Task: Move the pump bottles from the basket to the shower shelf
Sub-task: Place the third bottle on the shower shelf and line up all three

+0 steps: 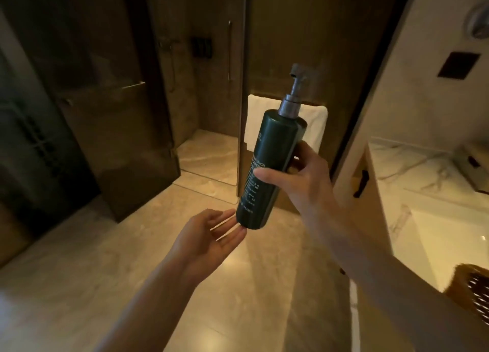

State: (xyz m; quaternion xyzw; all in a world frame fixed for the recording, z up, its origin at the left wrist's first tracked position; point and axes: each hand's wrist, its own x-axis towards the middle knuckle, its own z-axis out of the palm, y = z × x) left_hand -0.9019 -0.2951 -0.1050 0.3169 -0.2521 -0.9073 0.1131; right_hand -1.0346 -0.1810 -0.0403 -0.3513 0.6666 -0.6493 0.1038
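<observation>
The right hand (304,185) is gripping a dark green pump bottle (270,166) at the centre of the frame, its thumb lying across the printed front and its fingers (299,153) wrapping round the right side, clamped on the body. The bottle is tilting slightly, its grey pump head (297,73) pointing toward the upper right. The left hand (209,238) is lying palm-up at lower centre, fingers (227,232) loosely spread and holding nothing; its fingertips are sitting right at the bottle's bottom edge, and whether they are touching it is hard to tell.

Behind the bottle a white towel (316,124) is hanging against a dark wall panel. In the upper left and centre, a glass shower door (119,113) with a metal handle is standing open beside the shower stall, where a small dark rack (201,47) is showing on the far wall, blurred. At the right edge a marble tabletop (412,166) is running along the frame, and a woven basket (473,288) is poking in at the lower right corner, its contents not showing.

Pale tiled floor (132,272) is lying open between the hands and the shower entrance.
</observation>
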